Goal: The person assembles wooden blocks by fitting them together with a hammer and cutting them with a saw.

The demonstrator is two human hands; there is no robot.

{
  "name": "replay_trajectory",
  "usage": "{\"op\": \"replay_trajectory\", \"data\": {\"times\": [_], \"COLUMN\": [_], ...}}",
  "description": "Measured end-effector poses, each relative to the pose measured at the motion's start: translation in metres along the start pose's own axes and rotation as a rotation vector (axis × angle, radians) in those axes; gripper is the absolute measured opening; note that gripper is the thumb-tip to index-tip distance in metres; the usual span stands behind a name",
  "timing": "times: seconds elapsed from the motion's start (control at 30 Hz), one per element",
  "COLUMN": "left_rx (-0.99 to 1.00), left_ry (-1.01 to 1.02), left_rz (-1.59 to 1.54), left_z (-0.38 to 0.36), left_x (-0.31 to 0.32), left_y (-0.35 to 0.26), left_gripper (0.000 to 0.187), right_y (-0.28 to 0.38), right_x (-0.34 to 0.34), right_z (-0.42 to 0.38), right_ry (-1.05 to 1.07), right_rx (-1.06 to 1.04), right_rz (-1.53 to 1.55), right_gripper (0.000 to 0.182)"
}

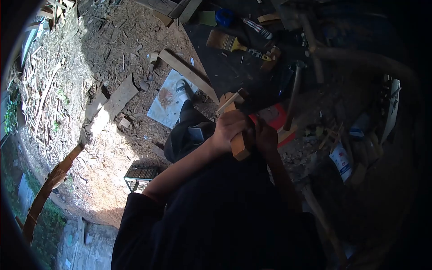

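Observation:
My left hand (231, 128) is wrapped over a thick wooden block (241, 147) with bevelled edges, held in front of my body. The block's near end sticks out below my fingers, and its far end shows beyond my knuckles. Close beside it, my right hand (266, 138) is curled in shadow; what lies inside its fingers is hidden. A thin wooden strip (228, 102) slants near the block's far end. Just past my right hand lies a red object (275, 116), partly covered. A hammer (294, 90) rests next to it, head pointing away.
On the dark work surface (204, 47) lie a paintbrush (225, 41), a blue tape measure (225, 17) and a striped tool (257, 28). Wood scraps and a long board (186, 72) litter the ground. A crate (141, 173) stands left; a white container (340, 162) lies right.

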State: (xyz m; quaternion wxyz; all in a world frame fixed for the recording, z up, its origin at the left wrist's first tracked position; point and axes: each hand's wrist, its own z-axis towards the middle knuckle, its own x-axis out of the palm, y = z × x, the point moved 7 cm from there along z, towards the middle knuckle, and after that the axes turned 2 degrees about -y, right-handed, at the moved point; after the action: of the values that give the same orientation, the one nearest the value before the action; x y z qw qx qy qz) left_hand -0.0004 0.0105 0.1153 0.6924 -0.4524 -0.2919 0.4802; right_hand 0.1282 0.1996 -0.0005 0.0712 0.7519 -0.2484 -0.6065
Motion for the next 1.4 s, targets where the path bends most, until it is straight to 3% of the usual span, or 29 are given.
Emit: {"op": "replay_trajectory", "data": {"times": [0.1, 0.2, 0.3, 0.37, 0.5, 0.6, 0.67, 0.73, 0.9, 1.0, 1.1, 1.2, 1.3, 1.4], "left_rx": [-0.059, 0.047, 0.000, -0.043, 0.053, 0.044, 0.032, 0.049, 0.052, 0.078, 0.041, 0.007, 0.031, 0.029], "left_ry": [-0.009, -0.020, 0.003, 0.001, -0.030, -0.008, -0.007, -0.043, 0.004, -0.025, 0.002, 0.039, 0.017, 0.008], "left_rz": [0.016, -0.024, -0.023, -0.006, 0.006, -0.011, -0.037, -0.055, -0.005, -0.060, -0.046, -0.007, -0.029, -0.033], "left_z": [-0.006, 0.010, 0.000, -0.004, 0.011, 0.008, 0.010, 0.017, 0.007, 0.012, -0.003, -0.008, 0.004, -0.006], "left_x": [-0.003, -0.002, 0.000, -0.004, -0.004, -0.001, -0.003, -0.004, -0.003, -0.002, -0.002, -0.004, -0.004, 0.003], "left_y": [0.006, 0.005, 0.004, 0.004, 0.002, 0.003, 0.000, -0.001, -0.003, 0.004, 0.006, 0.003, 0.007, 0.007], "left_gripper": [0.016, 0.014, 0.015, 0.017, 0.014, 0.015, 0.016, 0.016, 0.017, 0.017, 0.015, 0.015, 0.014, 0.014], "right_y": [0.016, -0.043, 0.025, 0.001, -0.032, 0.026, -0.019, -0.025, 0.023, -0.048, 0.012, 0.019, -0.035, 0.021], "right_x": [-0.014, -0.002, -0.008, -0.007, 0.003, -0.013, -0.003, -0.010, -0.014, 0.003, -0.005, -0.003, -0.003, -0.009], "right_z": [0.016, -0.028, 0.024, 0.004, -0.019, 0.030, -0.015, -0.003, 0.027, -0.023, 0.024, 0.029, -0.014, 0.034], "right_ry": [0.099, 0.067, 0.023, 0.066, 0.008, 0.021, 0.080, 0.072, -0.006, 0.079, 0.064, 0.069, -0.062, 0.091], "right_rx": [0.076, 0.068, -0.032, 0.027, 0.080, -0.062, 0.023, 0.047, -0.037, 0.041, 0.047, 0.029, -0.033, 0.011], "right_rz": [-0.013, 0.027, -0.044, -0.009, 0.002, -0.057, -0.057, -0.068, 0.079, -0.008, 0.014, 0.035, 0.079, -0.024], "right_gripper": [0.034, 0.035, 0.035, 0.034, 0.035, 0.035, 0.035, 0.034, 0.031, 0.031, 0.030, 0.031, 0.029, 0.027]}}
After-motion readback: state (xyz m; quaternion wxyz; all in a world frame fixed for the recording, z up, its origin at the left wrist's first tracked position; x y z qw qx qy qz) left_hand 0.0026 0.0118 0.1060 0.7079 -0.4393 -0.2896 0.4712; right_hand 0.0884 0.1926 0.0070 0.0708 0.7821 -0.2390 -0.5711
